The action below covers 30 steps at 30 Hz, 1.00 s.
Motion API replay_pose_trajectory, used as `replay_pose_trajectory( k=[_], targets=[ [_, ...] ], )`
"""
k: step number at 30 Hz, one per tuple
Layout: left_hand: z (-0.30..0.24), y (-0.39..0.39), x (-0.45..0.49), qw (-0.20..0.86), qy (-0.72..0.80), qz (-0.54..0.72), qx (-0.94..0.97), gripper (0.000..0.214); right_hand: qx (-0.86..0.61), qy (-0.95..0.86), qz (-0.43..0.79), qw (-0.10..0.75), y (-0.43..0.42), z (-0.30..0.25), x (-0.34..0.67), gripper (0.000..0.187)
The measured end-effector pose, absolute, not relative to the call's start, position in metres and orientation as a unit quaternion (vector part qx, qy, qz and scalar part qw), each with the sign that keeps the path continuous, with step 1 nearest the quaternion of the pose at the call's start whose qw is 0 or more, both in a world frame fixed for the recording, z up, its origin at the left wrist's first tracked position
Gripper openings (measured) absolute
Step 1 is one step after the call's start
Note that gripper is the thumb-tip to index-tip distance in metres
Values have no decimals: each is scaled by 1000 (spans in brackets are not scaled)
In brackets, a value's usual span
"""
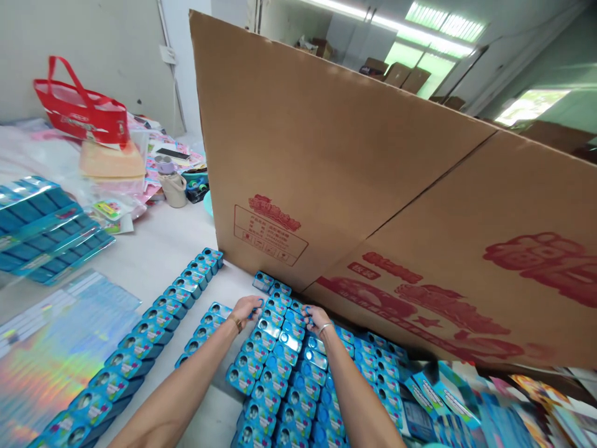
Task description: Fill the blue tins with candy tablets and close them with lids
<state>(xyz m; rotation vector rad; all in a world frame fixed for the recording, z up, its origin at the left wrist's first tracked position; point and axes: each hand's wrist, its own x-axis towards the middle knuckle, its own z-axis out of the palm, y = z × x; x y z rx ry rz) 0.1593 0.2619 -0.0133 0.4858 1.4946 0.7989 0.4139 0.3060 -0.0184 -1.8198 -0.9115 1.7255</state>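
Rows of small blue boxes (268, 358) with dark round windows stand packed together in front of me. My left hand (246, 309) is at the left side of the block's far end, its fingers closed on a small blue box at the edge. Across from it, my right hand (317, 318) has its fingers curled against a blue box on the right side of the same rows. The fingertips are small in view and partly covered by the boxes. A shorter row of blue boxes (203, 333) lies beside my left forearm.
A large brown cardboard carton (349, 155) rises behind the boxes. A long single line of blue boxes (144, 330) runs along the left. Farther left are clear-wrapped blue packs (46, 227), a shiny holographic sheet (74, 336), a tumbler (172, 183) and a red bag (81, 112).
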Motion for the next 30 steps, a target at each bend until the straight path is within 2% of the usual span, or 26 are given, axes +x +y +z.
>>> replay_pose_trajectory(
  k=[4,8,11,17,20,23,27,30],
  targets=[
    [-21,290,172,539,731,267,322,12,-715,-420,543,132,323,-24,403,18],
    [-22,311,181,469,763,175,409,16,-747,-493,443,45,346,-24,395,18],
    [-24,320,185,451,765,110,446,17,-759,-527,382,-5,359,-24,389,15],
    [-38,332,183,451,759,40,468,20,-761,-563,316,-62,374,-33,384,30],
    [-44,333,189,462,755,38,464,23,-762,-567,305,-67,375,-36,384,37],
    [-44,329,200,468,753,68,458,24,-765,-566,305,-46,367,-32,384,37],
    [-32,314,199,480,752,146,427,30,-763,-556,328,28,336,-14,394,27],
    [-16,291,181,500,743,232,378,30,-759,-530,364,106,298,3,423,43]
  ],
)
